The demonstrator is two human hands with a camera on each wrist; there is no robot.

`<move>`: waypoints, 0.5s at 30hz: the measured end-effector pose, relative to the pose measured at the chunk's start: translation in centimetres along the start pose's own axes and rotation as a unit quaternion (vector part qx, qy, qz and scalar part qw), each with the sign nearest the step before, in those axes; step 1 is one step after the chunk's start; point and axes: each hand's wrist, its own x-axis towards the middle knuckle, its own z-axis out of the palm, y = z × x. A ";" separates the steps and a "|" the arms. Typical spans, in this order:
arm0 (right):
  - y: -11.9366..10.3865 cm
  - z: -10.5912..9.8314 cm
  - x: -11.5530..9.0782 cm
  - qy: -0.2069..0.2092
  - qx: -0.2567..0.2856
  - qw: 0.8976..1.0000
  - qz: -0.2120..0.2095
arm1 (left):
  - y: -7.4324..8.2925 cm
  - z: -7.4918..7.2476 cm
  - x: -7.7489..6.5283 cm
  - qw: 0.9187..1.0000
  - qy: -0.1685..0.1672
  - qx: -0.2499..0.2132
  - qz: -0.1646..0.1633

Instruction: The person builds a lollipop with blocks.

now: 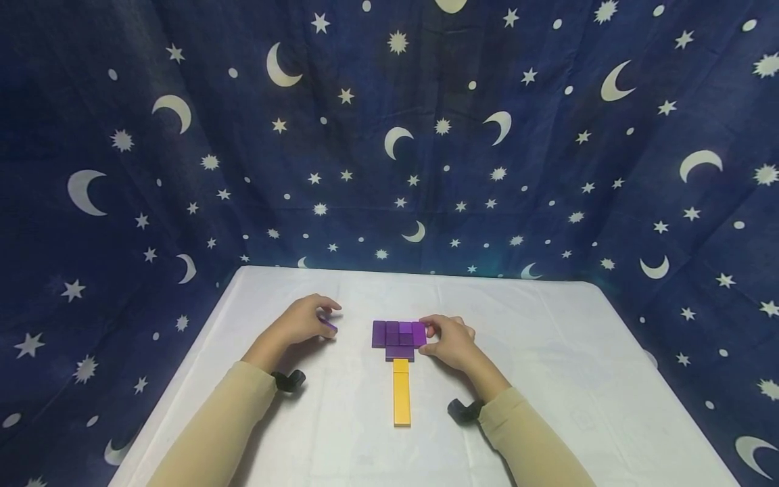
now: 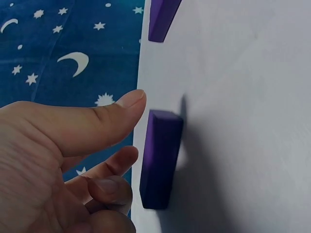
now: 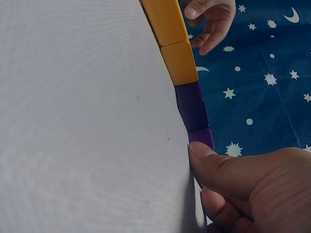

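Observation:
In the head view, my left hand [image 1: 304, 319] is at the left, its fingers loosely bent over a purple block [image 2: 163, 160]. The left wrist view shows thumb and fingertips just off this block, which lies on the white table. My right hand [image 1: 453, 340] pinches the rightmost purple block [image 1: 419, 333] of a flat arrangement, thumb at its near end and index finger at its far end. Several purple blocks [image 1: 379, 334] lie edge to edge there. Below them a wider purple block [image 1: 399, 353] meets a short yellow block [image 1: 400, 366] and a long yellow block [image 1: 402, 400].
The white table [image 1: 341, 433] reaches back to a dark blue curtain [image 1: 426, 88] with moons and stars, which also hangs along both sides. A black wrist strap [image 1: 289, 381] is on the left arm, another black strap [image 1: 465, 411] on the right.

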 end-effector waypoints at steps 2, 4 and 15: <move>0.0 0.0 0.0 0.000 0.000 1.000 -0.001 | -0.4 -0.3 -0.2 1.000 0.003 0.004 0.003; -0.1 0.0 0.0 0.001 0.000 1.000 -0.002 | -0.8 -0.5 -0.3 1.000 0.003 0.011 0.005; -0.1 0.0 0.0 0.003 0.000 1.000 -0.001 | -1.9 -1.3 -0.6 1.000 -0.006 0.026 -0.017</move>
